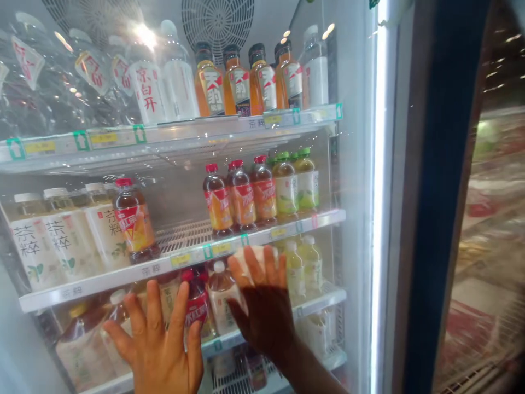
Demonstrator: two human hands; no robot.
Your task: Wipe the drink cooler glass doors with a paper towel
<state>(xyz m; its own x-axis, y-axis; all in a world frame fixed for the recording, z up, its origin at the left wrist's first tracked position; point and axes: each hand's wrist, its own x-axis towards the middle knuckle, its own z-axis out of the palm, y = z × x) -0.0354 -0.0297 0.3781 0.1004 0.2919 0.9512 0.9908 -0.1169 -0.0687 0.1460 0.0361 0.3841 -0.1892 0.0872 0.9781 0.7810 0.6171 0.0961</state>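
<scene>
My left hand (pixel 158 345) lies flat with fingers spread against the glass door (pixel 353 180) of a drinks fridge, low on the left, and holds nothing. My right hand (pixel 264 312) is just to its right, fingers stretched up and pressing a white cloth (pixel 257 255) onto the glass at the middle shelf's front edge (pixel 172 262). Behind the glass near the hands stand a red-capped bottle (pixel 197 298) and pale milky bottles (pixel 220 298).
Inside are three shelves of bottles: orange tea bottles (pixel 238 82) and clear water (pixel 147 93) on top, red-capped (pixel 240 197) and green-capped (pixel 295 183) bottles in the middle, and white cartons (pixel 49 241) at left. The dark door frame (pixel 435 197) rises at right.
</scene>
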